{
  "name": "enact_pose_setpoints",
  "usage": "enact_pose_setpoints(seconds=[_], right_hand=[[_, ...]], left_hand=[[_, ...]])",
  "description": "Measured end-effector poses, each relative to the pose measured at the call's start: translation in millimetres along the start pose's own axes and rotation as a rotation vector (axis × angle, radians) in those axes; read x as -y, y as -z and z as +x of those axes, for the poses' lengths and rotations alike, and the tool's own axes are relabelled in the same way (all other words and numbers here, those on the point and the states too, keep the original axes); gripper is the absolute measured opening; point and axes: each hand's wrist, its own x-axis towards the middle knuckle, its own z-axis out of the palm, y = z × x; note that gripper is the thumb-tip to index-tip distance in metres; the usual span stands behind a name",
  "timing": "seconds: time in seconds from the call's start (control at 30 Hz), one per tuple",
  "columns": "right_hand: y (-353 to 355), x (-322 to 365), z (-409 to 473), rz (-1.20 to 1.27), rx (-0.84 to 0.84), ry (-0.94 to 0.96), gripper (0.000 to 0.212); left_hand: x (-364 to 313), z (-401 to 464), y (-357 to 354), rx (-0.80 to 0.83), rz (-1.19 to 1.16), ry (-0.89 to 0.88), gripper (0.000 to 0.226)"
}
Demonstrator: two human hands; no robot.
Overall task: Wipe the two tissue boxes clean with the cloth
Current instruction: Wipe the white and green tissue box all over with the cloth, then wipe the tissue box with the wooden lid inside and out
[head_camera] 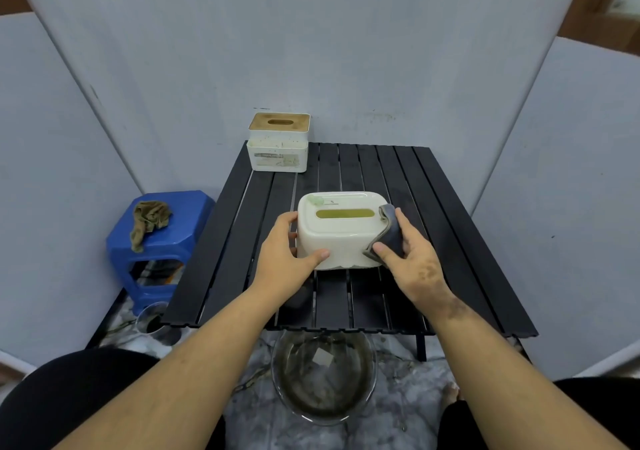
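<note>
A cream tissue box [337, 233] with a green slot on top stands in the middle of the black slatted table [450, 241]. My left hand [285, 247] grips its left side, thumb across the front face. My right hand [410, 255] holds a dark grey cloth [388, 233] pressed against the box's right end. A second tissue box [278, 143], white with a wooden lid and visibly speckled with dirt, stands at the table's far left corner, apart from both hands.
A blue plastic stool [162, 245] left of the table carries a crumpled olive rag [149, 221]. A glass bowl of murky water [323, 377] sits on the floor under the table's near edge. A metal cup [154, 323] stands by the stool. Grey panels enclose the space.
</note>
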Motion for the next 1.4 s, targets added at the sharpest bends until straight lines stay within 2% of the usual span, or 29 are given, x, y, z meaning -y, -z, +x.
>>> enact_pose_setpoints(seconds=[0.07,0.27,0.53,0.67,0.77,0.9,1.17,1.4], right_hand=[[-2,1,0,-0.031,-0.011,0.011,0.089],[3,10,22,-0.021,-0.104,0.039,0.089],[35,16,135,-0.103,-0.159,0.121,0.092],[47,6,205,-0.108,-0.154,0.194,0.076],[53,-6,253,-0.112,-0.145,0.23,0.069],[57,-29,303,-0.094,-0.152,0.202,0.058],[52,-49,340,-0.085,-0.195,0.145,0.047],[47,-48,341,0.038,-0.331,0.034,0.028]], left_hand=[[-3,1,-2,-0.011,-0.014,0.002,0.074],[-15,29,-12,0.008,-0.031,-0.028,0.074],[-27,140,-54,0.012,-0.077,-0.007,0.07],[-28,211,-79,0.009,-0.081,-0.022,0.072],[-19,260,-97,0.0,-0.074,-0.022,0.065],[-1,302,-117,0.02,-0.066,-0.002,0.062],[14,341,-137,0.023,-0.016,-0.001,0.066],[11,345,-141,0.029,0.049,0.019,0.068]])
